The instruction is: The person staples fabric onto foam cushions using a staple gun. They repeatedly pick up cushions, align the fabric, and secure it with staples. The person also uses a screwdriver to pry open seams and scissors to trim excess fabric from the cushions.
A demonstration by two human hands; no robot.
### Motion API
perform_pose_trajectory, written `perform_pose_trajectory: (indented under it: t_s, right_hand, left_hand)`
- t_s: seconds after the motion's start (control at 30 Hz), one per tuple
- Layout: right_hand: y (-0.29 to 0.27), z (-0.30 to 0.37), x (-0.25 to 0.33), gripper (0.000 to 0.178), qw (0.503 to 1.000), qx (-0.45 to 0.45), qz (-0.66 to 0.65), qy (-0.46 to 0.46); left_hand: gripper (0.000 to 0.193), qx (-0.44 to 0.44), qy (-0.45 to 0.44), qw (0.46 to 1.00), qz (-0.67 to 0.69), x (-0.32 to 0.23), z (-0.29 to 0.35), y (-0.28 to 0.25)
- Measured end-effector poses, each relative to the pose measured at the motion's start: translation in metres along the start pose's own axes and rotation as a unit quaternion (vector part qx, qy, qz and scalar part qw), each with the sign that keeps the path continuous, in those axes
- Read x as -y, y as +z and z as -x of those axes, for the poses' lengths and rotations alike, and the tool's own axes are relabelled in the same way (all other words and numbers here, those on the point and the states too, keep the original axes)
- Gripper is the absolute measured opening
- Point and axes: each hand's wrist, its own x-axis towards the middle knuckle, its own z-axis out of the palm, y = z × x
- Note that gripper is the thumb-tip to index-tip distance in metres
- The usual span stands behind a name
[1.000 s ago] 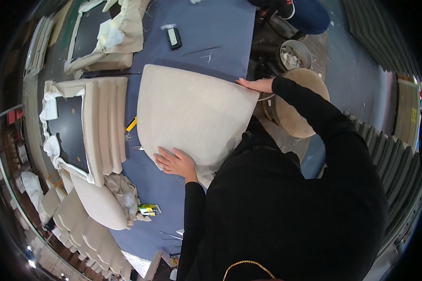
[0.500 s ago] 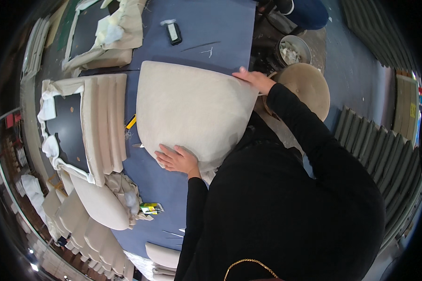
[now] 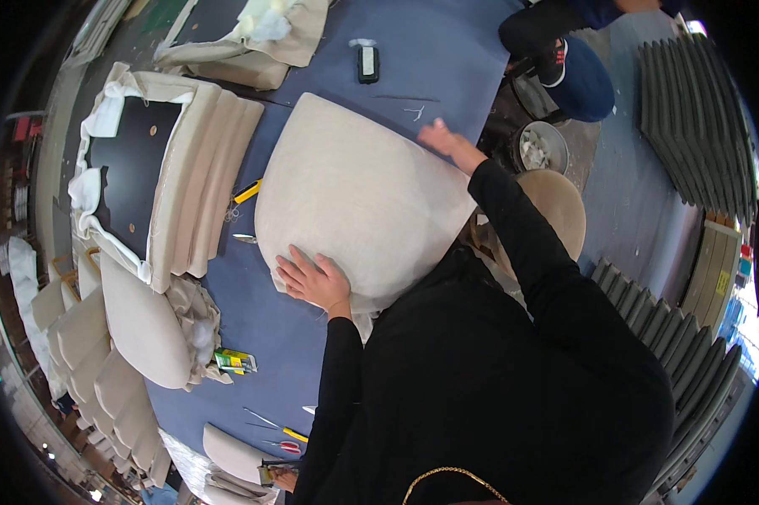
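Observation:
A beige fabric-covered seat cushion [image 3: 362,202] with one rounded end lies on the blue table in front of me. My left hand [image 3: 314,279] rests flat on its near left part, fingers spread. Over the far right edge is my right hand [image 3: 451,143], a little blurred, with fingers stretched out and nothing seen in them. White cloth [image 3: 364,324] shows under the cushion's near end. Beside its left edge lie a yellow-handled cutter [image 3: 247,192] and a small metal blade-like tool [image 3: 245,239].
Left stands a stack of upholstered panels [image 3: 202,181]. A black box-shaped item [image 3: 368,65] lies on the table [image 3: 447,50]. Right are a round stool [image 3: 556,210], a bucket of scraps [image 3: 541,145] and a seated person's leg [image 3: 535,38]. Another hand [image 3: 287,481] shows near red-handled scissors [image 3: 290,447].
The view has turned and shifted, so more of the table's near left shows. My right hand has lifted or slid slightly along the far right edge; my left hand stays on the cushion.

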Motion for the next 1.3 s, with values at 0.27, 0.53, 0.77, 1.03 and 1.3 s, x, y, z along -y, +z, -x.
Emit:
perform_pose_trajectory:
  t_s: [0.27, 0.53, 0.77, 1.03, 1.3]
  right_hand:
    - [0.02, -0.029, 0.018, 0.088, 0.992, 0.08, 0.033, 0.089]
    - [0.133, -0.175, 0.097, 0.098, 0.96, 0.057, 0.259, -0.094]
    - [0.131, -0.228, 0.116, 0.099, 0.949, 0.077, 0.294, -0.086]
    - [0.15, -0.229, 0.128, 0.095, 0.942, 0.095, 0.316, -0.058]
    - [0.012, -0.109, 0.054, 0.081, 0.996, -0.032, 0.087, 0.014]
  left_hand:
    - [0.068, -0.026, 0.021, 0.999, -0.005, 0.003, -0.002, -0.001]
    - [0.069, -0.039, 0.028, 0.999, 0.023, 0.002, -0.004, -0.001]
    - [0.069, -0.034, 0.031, 0.999, 0.014, -0.001, -0.008, -0.002]
    - [0.068, -0.038, 0.015, 0.999, -0.003, -0.001, -0.007, -0.002]
    - [0.069, -0.034, 0.013, 0.999, 0.01, 0.002, -0.005, -0.001]
